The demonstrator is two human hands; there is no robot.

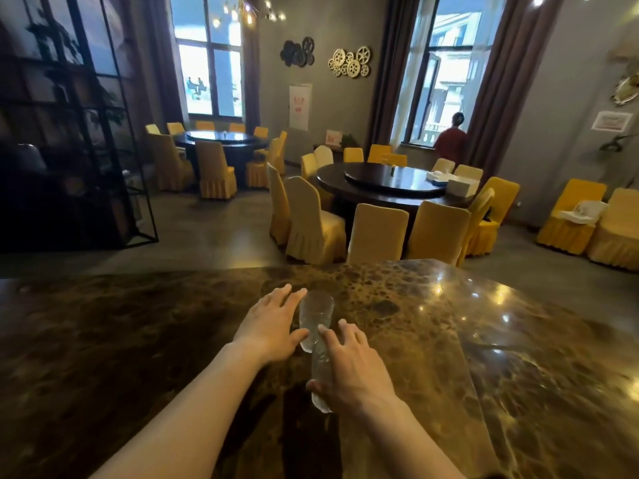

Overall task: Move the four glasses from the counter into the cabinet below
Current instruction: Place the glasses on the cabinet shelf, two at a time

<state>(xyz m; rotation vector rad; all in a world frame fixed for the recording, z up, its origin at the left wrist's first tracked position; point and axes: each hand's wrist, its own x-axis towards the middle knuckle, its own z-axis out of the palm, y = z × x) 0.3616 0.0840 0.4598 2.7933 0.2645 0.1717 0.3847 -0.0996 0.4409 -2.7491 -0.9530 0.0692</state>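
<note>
Two clear glasses stand close together on the dark marble counter. The far glass is upright, and my left hand lies against its left side with fingers stretched and spread, the thumb touching it low down. The near glass sits between the thumb and fingers of my right hand, which wraps it from the right. The hand hides part of that glass. No other glasses and no cabinet show in this view.
The counter's far edge runs just beyond the glasses. Behind it are round dining tables ringed by yellow-covered chairs. A person stands at the right window. A black-framed glass partition stands on the left.
</note>
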